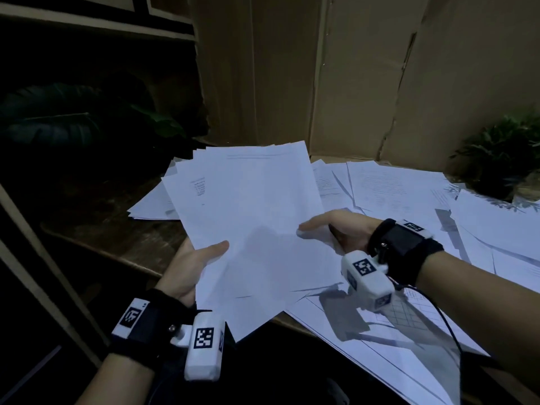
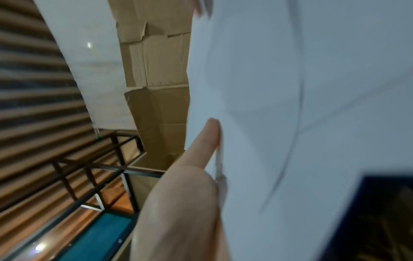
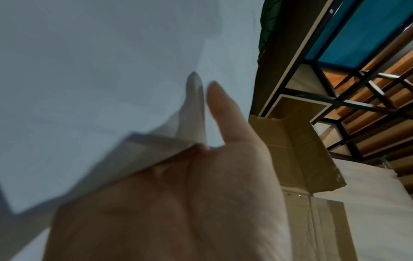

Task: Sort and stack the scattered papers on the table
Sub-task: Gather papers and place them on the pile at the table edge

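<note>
A loose sheaf of white papers [image 1: 251, 217] is held above the near edge of the table, fanned out and tilted to the left. My left hand [image 1: 198, 264] grips its lower left edge, thumb on top and fingers hidden underneath. My right hand [image 1: 330, 229] pinches its right edge, thumb lying across the top sheet. The sheaf [image 2: 290, 106] fills the left wrist view, with my left thumb [image 2: 201, 144] pressed against its edge. From the right wrist the sheaf [image 3: 100, 79] shows from below, with my right thumb [image 3: 225, 113] beside it. More scattered papers [image 1: 409, 194] cover the table to the right.
A brown wooden table [image 1: 117, 238] shows bare at the left, with a small paper pile [image 1: 152, 206] on it. Cardboard boxes [image 1: 336, 71] stand behind. A dark green plant [image 1: 502, 153] sits at the far right, and large dark leaves [image 1: 58, 118] at the far left.
</note>
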Demonstrator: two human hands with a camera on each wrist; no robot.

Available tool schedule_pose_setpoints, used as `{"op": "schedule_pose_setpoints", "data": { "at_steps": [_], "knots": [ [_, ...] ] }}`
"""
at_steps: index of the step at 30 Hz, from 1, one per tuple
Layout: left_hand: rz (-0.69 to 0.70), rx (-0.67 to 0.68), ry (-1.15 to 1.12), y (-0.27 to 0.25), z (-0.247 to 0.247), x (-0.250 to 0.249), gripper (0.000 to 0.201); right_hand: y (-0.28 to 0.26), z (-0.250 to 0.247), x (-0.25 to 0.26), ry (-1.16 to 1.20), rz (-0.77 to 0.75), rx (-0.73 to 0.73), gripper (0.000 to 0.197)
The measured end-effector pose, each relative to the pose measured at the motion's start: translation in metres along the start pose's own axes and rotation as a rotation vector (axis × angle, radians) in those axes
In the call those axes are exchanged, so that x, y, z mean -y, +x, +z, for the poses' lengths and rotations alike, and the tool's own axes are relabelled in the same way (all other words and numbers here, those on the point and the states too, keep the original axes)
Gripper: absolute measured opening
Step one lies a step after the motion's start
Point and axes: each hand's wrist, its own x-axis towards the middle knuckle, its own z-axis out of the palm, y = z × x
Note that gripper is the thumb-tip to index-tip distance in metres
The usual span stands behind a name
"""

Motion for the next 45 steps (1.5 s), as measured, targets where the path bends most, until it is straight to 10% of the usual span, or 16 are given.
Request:
{"op": "schedule_pose_setpoints", "data": {
  "at_steps": [6,21,28,33,38,45],
  "knots": [
    [0.0,-0.035,0.116,0.004,0.008,-0.002,0.045,-0.002,0.01,0.003,-0.143,-0.227,-0.144,0.008],
    [-0.101,0.212,-0.094,-0.005,0.04,-0.07,0.044,-0.024,-0.009,0.033,0.03,-0.586,-0.231,0.032],
    [0.152,-0.058,0.029,0.03,0.047,-0.075,0.038,-0.011,0.012,0.027,0.456,-0.51,-0.618,0.06],
    [0.192,-0.102,-0.022,0.039,0.05,-0.082,0.034,-0.013,0.044,0.01,1.037,-0.062,-0.212,0.062],
    [0.267,-0.044,0.097,0.039,0.06,-0.078,0.027,-0.018,0.071,0.02,1.347,-0.152,0.113,0.068],
    [0.366,0.019,0.301,0.04,0.064,-0.075,0.028,-0.018,0.083,0.028,1.394,-0.211,0.194,0.06]
  ]
}}
